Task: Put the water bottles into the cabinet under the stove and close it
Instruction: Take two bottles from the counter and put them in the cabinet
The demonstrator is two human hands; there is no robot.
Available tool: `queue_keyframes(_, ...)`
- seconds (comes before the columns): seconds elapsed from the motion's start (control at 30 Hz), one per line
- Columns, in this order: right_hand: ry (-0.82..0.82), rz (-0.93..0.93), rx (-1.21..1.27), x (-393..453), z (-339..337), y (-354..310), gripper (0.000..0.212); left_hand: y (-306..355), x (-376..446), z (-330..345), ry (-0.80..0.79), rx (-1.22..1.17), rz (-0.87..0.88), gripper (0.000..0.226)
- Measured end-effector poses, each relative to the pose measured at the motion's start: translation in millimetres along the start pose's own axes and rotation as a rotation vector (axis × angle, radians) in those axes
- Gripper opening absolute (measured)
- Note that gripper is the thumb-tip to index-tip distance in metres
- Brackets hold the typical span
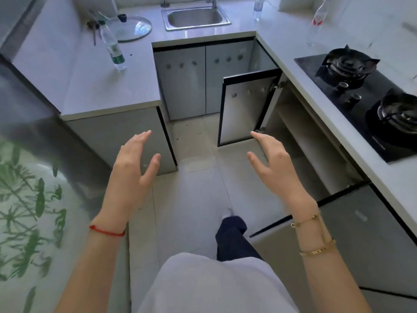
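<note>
Both hands are raised palm-inward over the floor, fingers spread and empty: left hand (133, 163), right hand (273, 159). Just beyond the right fingertips, the cabinet door (246, 109) under the stove (365, 96) stands open. Water bottles stand well apart on the worktop (90, 82): one (112, 47) beyond the left hand, another (258, 7) far ahead by the sink (196, 18).

Grey countertop (94, 91) (bottle (112, 48), glass lid (132, 28) standing on it)

The sink (196, 18) is brushed metal with a dull sheen. The stove (361, 98) top is glossy black glass carrying dark metal burners. The counter (90, 86) looks smooth, pale and faintly reflective. The water bottle (112, 47) is clear plastic with a green label. The pot lid (129, 28) is transparent glass. The cabinet doors (244, 109) shine like satin metal.
</note>
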State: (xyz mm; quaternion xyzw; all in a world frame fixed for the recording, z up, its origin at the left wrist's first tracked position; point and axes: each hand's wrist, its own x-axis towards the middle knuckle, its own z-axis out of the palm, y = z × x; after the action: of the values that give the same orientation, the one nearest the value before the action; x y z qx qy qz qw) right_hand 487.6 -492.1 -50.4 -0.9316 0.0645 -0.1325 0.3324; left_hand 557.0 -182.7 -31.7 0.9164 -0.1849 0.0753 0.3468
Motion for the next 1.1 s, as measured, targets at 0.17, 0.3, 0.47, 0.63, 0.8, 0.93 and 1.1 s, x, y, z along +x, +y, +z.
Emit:
queue_keyframes(0.17,-0.015,-0.023,0.031,100,8,37,0.049,-6,84,37,0.025,0.0,-0.045,0.051)
queue_keyframes(0.3,-0.049,-0.079,0.035,199,2,59,0.049,-2,159,57,0.082,-0.017,-0.089,0.05)
queue_keyframes(0.47,-0.115,-0.198,0.038,320,0,70,0.049,-3,245,76,0.17,-0.011,-0.191,0.05)
queue_keyframes(0.63,-0.197,-0.292,0.058,414,19,72,0.048,-12,302,88,0.245,0.013,-0.288,0.051)
queue_keyframes(0.8,-0.276,-0.349,0.098,489,52,68,0.048,-35,348,94,0.305,0.047,-0.374,0.051)
queue_keyframes(0.93,-0.316,-0.372,0.096,546,85,61,0.048,-67,389,96,0.337,0.071,-0.429,0.051)
queue_keyframes(1.1,-0.387,-0.419,0.086,630,131,40,0.047,-117,453,91,0.399,0.111,-0.479,0.049)
